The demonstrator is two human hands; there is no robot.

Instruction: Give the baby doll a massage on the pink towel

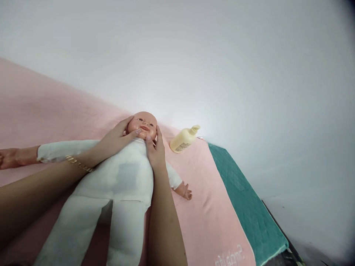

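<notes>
We are looking down at a doll (129, 181) that is lying face up on a pink blanket (208, 181), its legs pointing towards us. Our left hand (115, 139) and right hand (156, 152) are cupping opposite sides of its head (146, 118), thumbs resting on the face near the mouth and chin. The fingers of both hands are clasping the head, each thumb standing apart from the rest; how hard they are pressing, we cannot tell.

Going by its sheen, we are judging the head to be smooth, firm and a little slippery, so flat palms are suiting it better than fingertips. The white cloth body is looking soft and stuffed, probably light for its size but floppy at the joints. For a steady hold, we are favouring one palm behind the head and neck and the other under the seat, rather than a sleeve or arm.

A yellow pump bottle (183, 142) is standing on the blanket, apart from our right hand.
</notes>
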